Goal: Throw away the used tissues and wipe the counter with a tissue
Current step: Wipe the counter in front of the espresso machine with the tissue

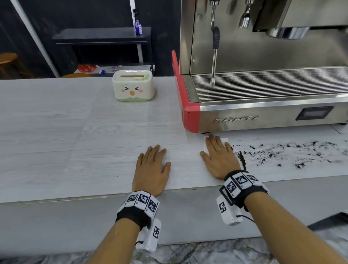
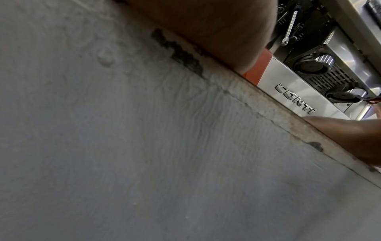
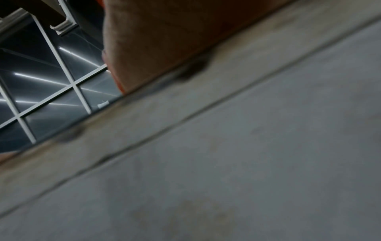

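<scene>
My right hand [image 1: 218, 155] lies flat, fingers straight, pressing a white tissue [image 1: 224, 139] onto the pale wooden counter [image 1: 68, 137] just in front of the espresso machine. Only the tissue's far edge shows beyond the fingertips. Dark coffee grounds [image 1: 287, 152] are scattered over the counter to the right of that hand, with a dark streak beside its outer edge. My left hand [image 1: 152, 165] rests flat on the bare counter, holding nothing. Both wrist views show only the counter's front face and the heel of each hand.
A steel and red espresso machine [image 1: 266, 66] stands at the right, its steam wand [image 1: 214, 55] hanging over the drip tray. A white ceramic tissue holder [image 1: 133, 85] with a cartoon face sits at the counter's back middle. Behind it are a dark shelf and a spray bottle [image 1: 137, 22].
</scene>
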Tool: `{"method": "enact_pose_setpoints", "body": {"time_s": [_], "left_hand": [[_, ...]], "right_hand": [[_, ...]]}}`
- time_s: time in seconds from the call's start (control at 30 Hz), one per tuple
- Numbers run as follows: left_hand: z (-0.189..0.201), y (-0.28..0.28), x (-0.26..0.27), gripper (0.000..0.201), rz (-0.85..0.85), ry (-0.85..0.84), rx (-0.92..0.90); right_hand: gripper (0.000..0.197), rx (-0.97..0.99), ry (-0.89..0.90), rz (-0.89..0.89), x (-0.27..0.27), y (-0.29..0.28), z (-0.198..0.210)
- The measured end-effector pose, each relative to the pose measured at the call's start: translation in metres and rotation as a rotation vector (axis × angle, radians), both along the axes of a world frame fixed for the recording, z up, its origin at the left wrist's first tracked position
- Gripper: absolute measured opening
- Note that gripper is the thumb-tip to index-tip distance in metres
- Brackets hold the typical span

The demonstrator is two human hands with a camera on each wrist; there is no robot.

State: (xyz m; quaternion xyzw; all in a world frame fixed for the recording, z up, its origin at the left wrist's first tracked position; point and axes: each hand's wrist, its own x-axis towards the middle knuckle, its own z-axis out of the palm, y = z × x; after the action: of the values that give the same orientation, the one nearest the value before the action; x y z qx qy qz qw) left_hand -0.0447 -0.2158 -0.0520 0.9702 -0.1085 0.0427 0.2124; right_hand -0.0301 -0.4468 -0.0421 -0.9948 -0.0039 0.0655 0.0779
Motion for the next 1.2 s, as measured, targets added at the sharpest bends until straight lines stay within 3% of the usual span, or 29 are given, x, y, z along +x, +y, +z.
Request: {"method": "enact_pose_setpoints", "body": {"time_s": [0.27,0.47,0.63,1.2], "left_hand": [[-0.001,-0.001,0.000,0.050,0.011,-0.002,0.006],[-0.002,-0.003,0.000,0.050,0.029,-0.011,0.027],[-0.002,-0.005,-0.002,0.060,0.035,0.004,0.056],[-0.003,-0.007,-0.004,0.061,0.063,0.024,0.055]], "right_hand": [[0.062,0.091,0.051,-0.053,-0.005,-0.037,0.012],[0.062,0.221,-0.007,0.175,-0.042,0.015,0.025],[0.072,0.115,-0.057,0.286,-0.069,0.040,-0.002],[0.086,0.054,-0.058,0.126,-0.072,-0.062,-0.006]]}}
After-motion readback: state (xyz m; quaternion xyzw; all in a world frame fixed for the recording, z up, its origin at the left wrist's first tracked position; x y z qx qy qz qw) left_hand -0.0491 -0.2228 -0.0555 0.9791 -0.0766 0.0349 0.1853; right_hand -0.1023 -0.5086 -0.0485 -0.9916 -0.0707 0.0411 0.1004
